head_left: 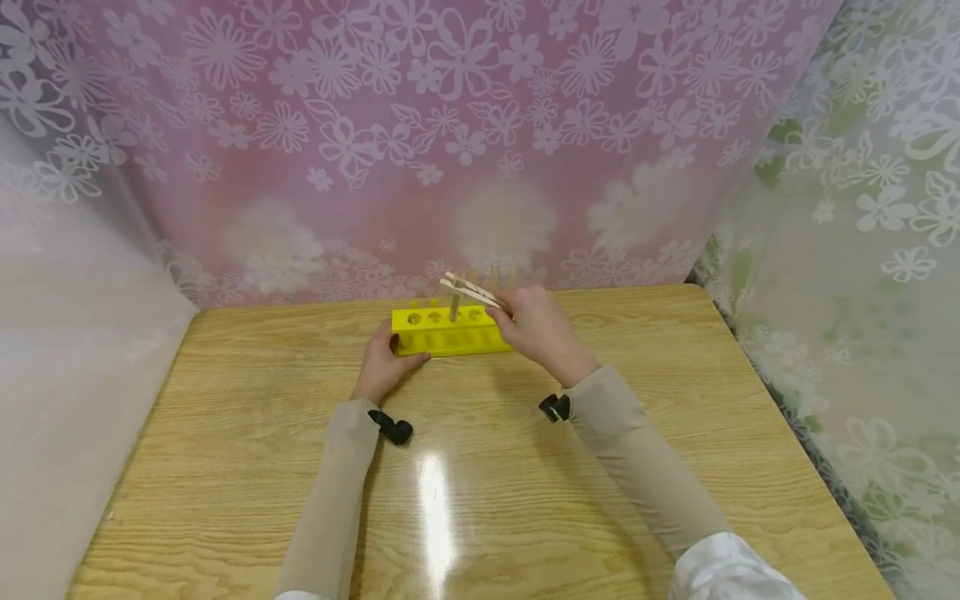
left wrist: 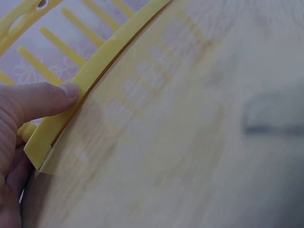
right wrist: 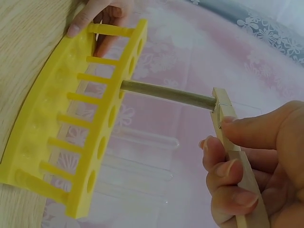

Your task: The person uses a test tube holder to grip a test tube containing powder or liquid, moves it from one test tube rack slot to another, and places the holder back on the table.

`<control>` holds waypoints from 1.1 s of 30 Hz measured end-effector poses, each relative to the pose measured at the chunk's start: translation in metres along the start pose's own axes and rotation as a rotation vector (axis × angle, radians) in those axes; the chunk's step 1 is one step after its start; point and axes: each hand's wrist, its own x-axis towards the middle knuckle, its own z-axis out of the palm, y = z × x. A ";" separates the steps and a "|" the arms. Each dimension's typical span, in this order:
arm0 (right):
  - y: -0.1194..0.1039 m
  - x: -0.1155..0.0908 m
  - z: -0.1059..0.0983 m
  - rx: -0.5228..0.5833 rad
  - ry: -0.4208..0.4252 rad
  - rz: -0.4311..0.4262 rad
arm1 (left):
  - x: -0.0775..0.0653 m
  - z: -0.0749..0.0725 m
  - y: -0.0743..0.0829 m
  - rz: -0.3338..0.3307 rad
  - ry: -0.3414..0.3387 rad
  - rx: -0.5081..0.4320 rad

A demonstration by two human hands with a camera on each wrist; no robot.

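Booth: floral curtains (head_left: pixel 420 196), wooden table (head_left: pixel 240 450)

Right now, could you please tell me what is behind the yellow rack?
Behind the yellow rack are three clear tubes and a pink floral curtain; the rack hides the tubes' lower ends.

A hard white glare (head_left: pixel 436 523) blazes off my table (head_left: pixel 240 500) at the lower centre of the head view, light soft elsewhere, a faint shadow (head_left: pixel 553 458) lying left of my right sleeve (head_left: pixel 652 462)! Over to my left wrist view, hazy and dull: a dark shape (left wrist: pixel 273 129) smears out of focus at right, the yellow rack (left wrist: pixel 97 61) curving at upper left.
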 end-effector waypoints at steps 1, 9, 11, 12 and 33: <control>0.000 0.000 -0.001 -0.002 0.002 -0.001 | 0.000 0.000 0.000 0.000 -0.001 0.001; 0.001 -0.001 -0.006 -0.016 0.036 -0.012 | 0.001 0.000 -0.001 -0.006 0.004 0.017; 0.001 -0.001 -0.008 -0.031 0.042 -0.015 | 0.001 0.000 -0.001 -0.004 0.007 0.019; 0.001 -0.001 -0.009 -0.036 0.046 -0.017 | 0.001 0.000 -0.001 -0.004 0.010 0.022; 0.009 -0.010 -0.027 -0.060 0.064 0.040 | 0.001 0.001 0.001 -0.008 0.016 0.023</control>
